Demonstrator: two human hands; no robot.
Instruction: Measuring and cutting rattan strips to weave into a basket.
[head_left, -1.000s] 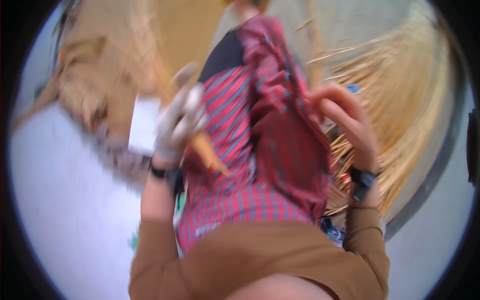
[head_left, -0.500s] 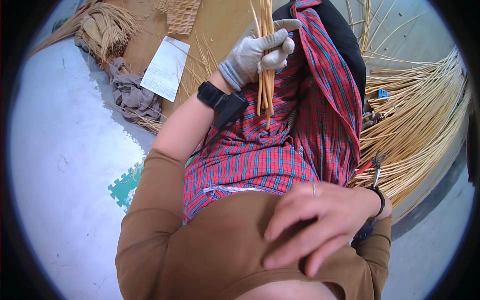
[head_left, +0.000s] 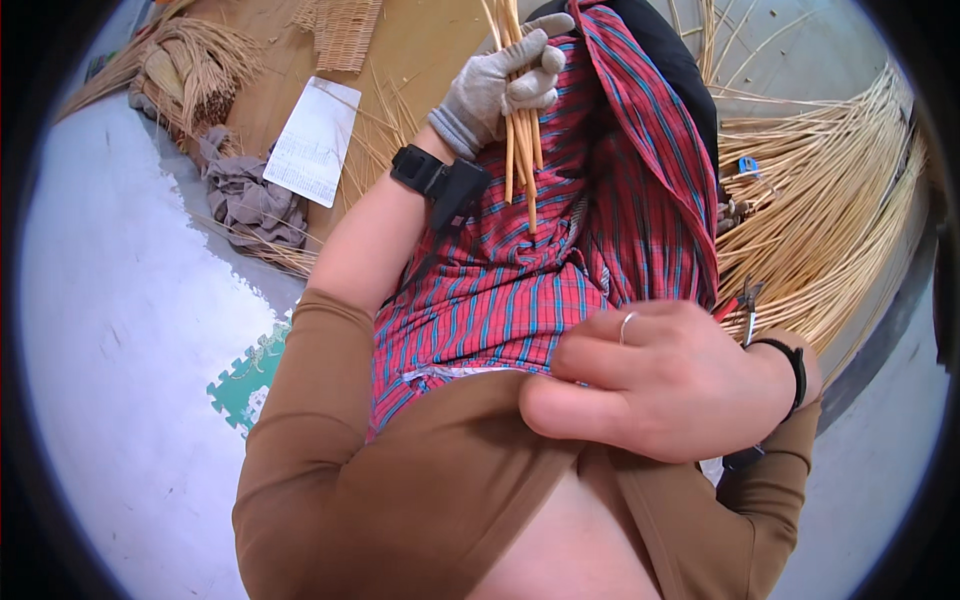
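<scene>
My left hand [head_left: 490,90], in a pale knitted glove, is closed round a small bunch of wicker rods [head_left: 523,165]. It holds them upright over my lap, their cut ends pointing down toward the red plaid apron [head_left: 650,220]. Bare and wearing a ring, my right hand [head_left: 660,385] is closed at my chest. Its fingers grip the front of the brown shirt [head_left: 430,480] and draw the cloth up; the fingertips are hidden in the fabric. A black strap with a box-shaped device [head_left: 460,195] sits on my left wrist.
A large spread of long wicker rods [head_left: 830,200] lies to the right, with red-handled pruners [head_left: 741,303] and a blue tape measure [head_left: 748,167] by it. At left are a printed sheet [head_left: 312,140], a grey cloth [head_left: 250,195], a woven wicker piece [head_left: 345,35] and a green foam mat [head_left: 240,390].
My right hand has gone from loosely spread fingers to a closed grip on the shirt, pulling its neckline up. The left hand still holds the rods and sits slightly higher in view.
</scene>
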